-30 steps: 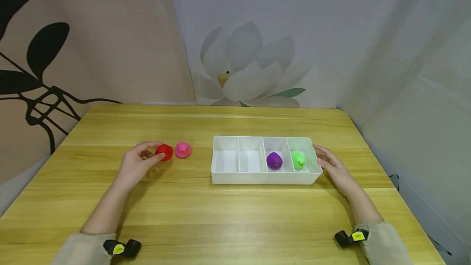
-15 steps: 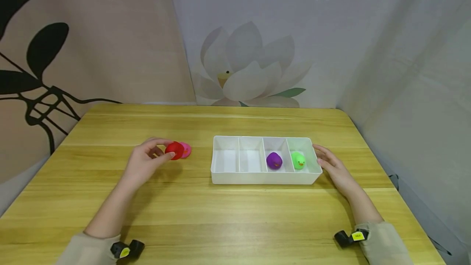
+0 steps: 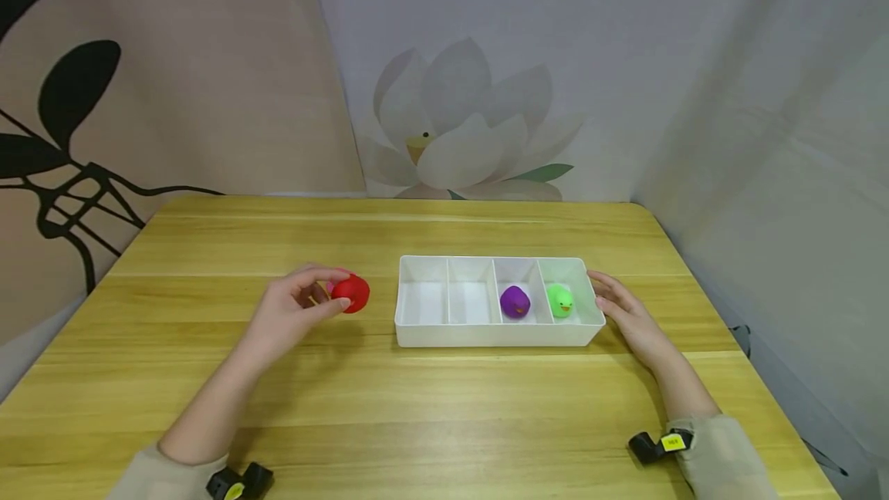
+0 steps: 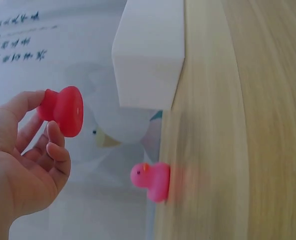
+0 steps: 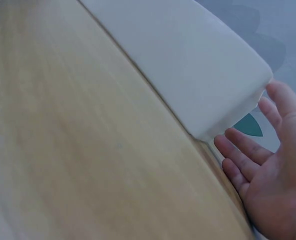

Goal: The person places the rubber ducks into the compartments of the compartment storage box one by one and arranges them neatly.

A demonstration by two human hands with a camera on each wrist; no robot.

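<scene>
Between thumb and fingertips, my left hand (image 3: 288,311) pinches a red rubber duck (image 3: 352,294), held up above the table in the left wrist view. A pink rubber duck (image 4: 153,180) stands on the wood; in the head view the left hand and red duck nearly hide it. My right hand (image 3: 628,322) rests its extended fingers against the right end of a white divided box (image 3: 500,336). Inside the box, a purple duck (image 3: 515,302) lies in the third compartment from the left and a green duck (image 3: 560,300) in the rightmost one.
The box stands on a wooden table (image 3: 430,423), right of the left hand. Behind the table hangs a pale cloth backdrop (image 3: 472,83) printed with a lotus. Each wrist wears a small black camera near the sleeve.
My left hand has carried the red duck rightward, from left of the pink duck to in front of it, covering most of it. The right hand stays at the box's end.
</scene>
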